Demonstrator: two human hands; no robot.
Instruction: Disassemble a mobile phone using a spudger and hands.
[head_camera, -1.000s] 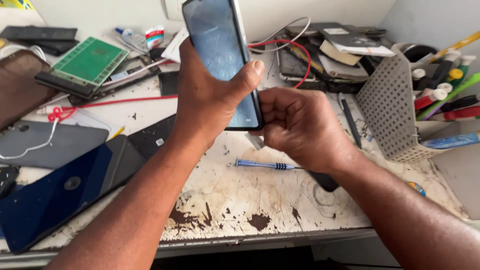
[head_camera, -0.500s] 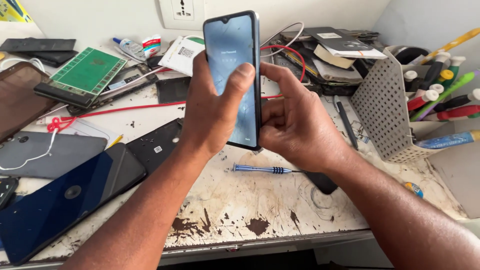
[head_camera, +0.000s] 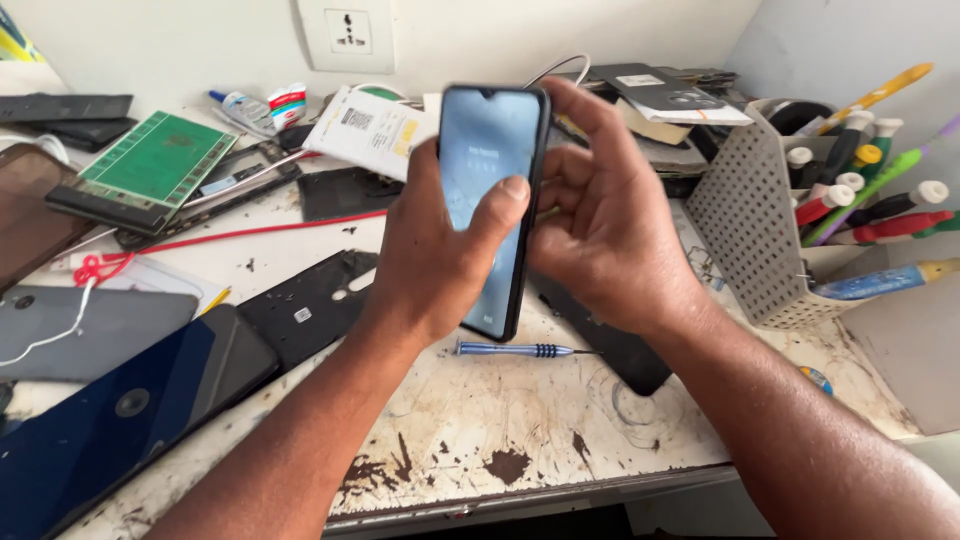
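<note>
Two hands, the left hand (head_camera: 440, 260) and the right hand (head_camera: 610, 230), hold one phone (head_camera: 490, 200). One blue screwdriver (head_camera: 515, 350) lies on one table (head_camera: 520, 420). One green board (head_camera: 155, 160), one red wire (head_camera: 250, 235), one wall socket (head_camera: 345, 32), one grey basket (head_camera: 745, 230).

Both hands raised together, left hand (head_camera: 440, 250) thumb pressed forward, right hand (head_camera: 610, 230) fingers apparently curled behind.

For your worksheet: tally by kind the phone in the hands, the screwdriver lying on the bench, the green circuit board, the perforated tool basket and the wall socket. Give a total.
Phone, held by left hand and right hand: 1
Blue screwdriver: 1
Green circuit board: 1
Perforated basket: 1
Wall socket: 1
Total: 5
</note>
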